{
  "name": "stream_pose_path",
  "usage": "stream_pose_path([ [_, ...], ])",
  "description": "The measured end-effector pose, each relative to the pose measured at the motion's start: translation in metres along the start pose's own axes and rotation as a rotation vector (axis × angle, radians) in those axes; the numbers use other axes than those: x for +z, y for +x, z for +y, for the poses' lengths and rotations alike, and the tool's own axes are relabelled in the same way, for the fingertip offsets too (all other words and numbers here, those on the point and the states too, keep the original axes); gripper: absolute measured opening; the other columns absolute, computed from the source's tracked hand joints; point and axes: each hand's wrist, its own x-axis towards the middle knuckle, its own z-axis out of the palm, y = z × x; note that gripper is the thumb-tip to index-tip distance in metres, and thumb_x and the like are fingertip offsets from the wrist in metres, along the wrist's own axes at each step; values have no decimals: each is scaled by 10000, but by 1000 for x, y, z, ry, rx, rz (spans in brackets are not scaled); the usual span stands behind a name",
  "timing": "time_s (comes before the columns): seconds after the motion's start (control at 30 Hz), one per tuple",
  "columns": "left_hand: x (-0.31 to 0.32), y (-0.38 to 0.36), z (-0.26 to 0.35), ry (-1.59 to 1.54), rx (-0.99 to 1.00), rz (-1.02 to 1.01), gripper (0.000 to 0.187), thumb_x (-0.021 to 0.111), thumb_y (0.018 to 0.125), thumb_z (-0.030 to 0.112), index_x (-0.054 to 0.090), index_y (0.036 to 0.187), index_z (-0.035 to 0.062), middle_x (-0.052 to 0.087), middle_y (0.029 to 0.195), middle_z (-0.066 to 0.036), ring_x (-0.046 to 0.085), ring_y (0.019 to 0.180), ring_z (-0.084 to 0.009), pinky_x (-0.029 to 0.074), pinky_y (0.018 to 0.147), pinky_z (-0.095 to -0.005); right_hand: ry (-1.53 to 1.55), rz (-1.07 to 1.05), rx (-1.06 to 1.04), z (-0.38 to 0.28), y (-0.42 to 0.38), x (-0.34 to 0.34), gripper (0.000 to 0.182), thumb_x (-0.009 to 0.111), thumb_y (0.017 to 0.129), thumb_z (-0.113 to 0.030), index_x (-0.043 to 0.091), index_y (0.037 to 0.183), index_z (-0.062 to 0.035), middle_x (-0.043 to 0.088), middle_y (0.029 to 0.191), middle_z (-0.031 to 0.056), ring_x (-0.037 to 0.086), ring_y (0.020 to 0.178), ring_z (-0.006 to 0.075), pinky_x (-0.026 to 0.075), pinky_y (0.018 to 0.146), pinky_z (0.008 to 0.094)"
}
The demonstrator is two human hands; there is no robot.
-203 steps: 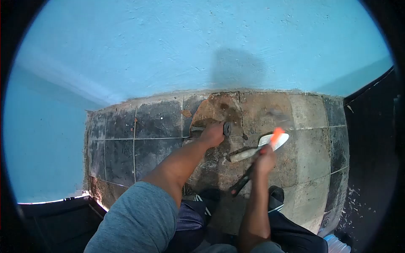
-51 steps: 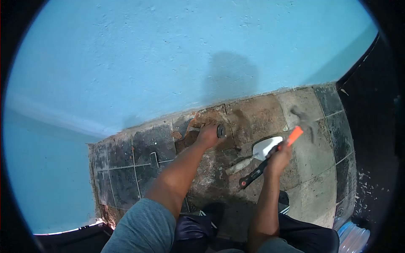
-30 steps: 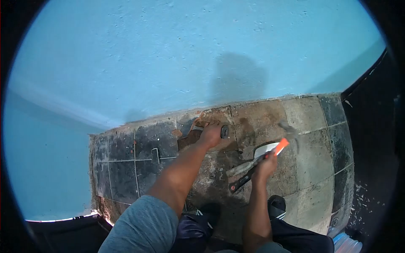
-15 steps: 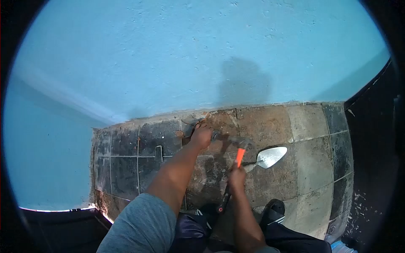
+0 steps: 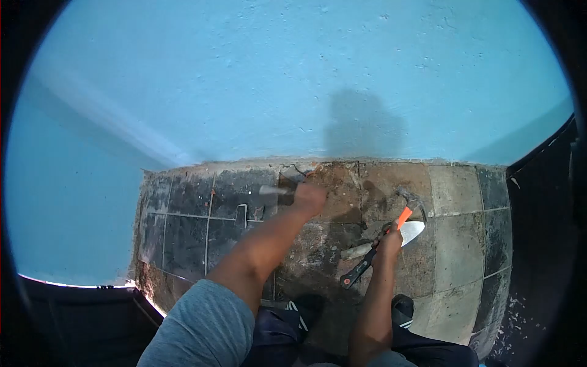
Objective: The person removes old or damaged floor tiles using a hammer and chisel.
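Note:
My left hand (image 5: 310,199), blurred by motion, is closed around what looks like a chisel (image 5: 269,191), its pale flat end pointing left above the tiles. In my right hand (image 5: 389,242) is a claw hammer (image 5: 405,216) with an orange neck and black grip, held by the upper handle, its head toward the wall. A pointed trowel (image 5: 414,231) lies on the floor beneath that hand, partly hidden by the hand and hammer. The trowel's pale handle (image 5: 356,251) extends to the left. Near my left hand, the floor by the wall (image 5: 336,183) is brown and rough.
A blue wall (image 5: 257,92) rises in front. Dark floor tiles (image 5: 186,238) lie to the left, paler tiles (image 5: 455,232) to the right. A bent metal piece (image 5: 243,214) rests on the dark tiles. My feet (image 5: 402,311) are at the bottom, and white flecks lie at right.
My right hand has moved right with the hammer, now over the trowel. My left hand has shifted slightly right, and the pale flat end of its tool now shows on its left.

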Motion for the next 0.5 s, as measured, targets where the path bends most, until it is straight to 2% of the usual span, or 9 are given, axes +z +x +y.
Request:
stream_pose_path([
  [0.07,-11,7,14,-61,49,31,188,666,847,106,767,997,56,738,1088,-135,675,1095,-306,566,882,-434,4,-26,30,4,-4,2,434,455,1062,-463,504,813,-111,429,565,13,400,414,159,348,417,320],
  [0.17,18,37,31,-114,258,232,228,633,859,67,739,1060,46,702,1119,-141,648,1106,-316,561,891,-455,-17,-25,33,9,-6,3,435,454,1063,-462,506,819,-106,437,574,13,402,422,158,344,421,318],
  [0.27,15,40,53,-142,455,361,304,599,868,32,691,1157,47,645,1143,-160,632,1102,-338,544,920,-482,-23,-39,12,14,-1,-4,434,458,1063,-467,505,837,-99,445,590,12,407,436,152,353,431,314],
  [0.37,22,47,62,-274,493,436,365,600,864,21,653,1222,61,605,1167,-158,615,1111,-356,525,957,-469,-34,-10,8,19,2,-13,428,458,1064,-464,503,844,-100,442,590,11,411,440,150,356,435,313],
  [0.5,41,60,55,-461,411,364,355,602,859,21,654,1208,58,605,1155,-161,596,1127,-382,514,958,-484,-35,35,20,16,2,-26,422,461,1064,-457,500,837,-103,431,576,4,414,437,148,350,433,310],
])
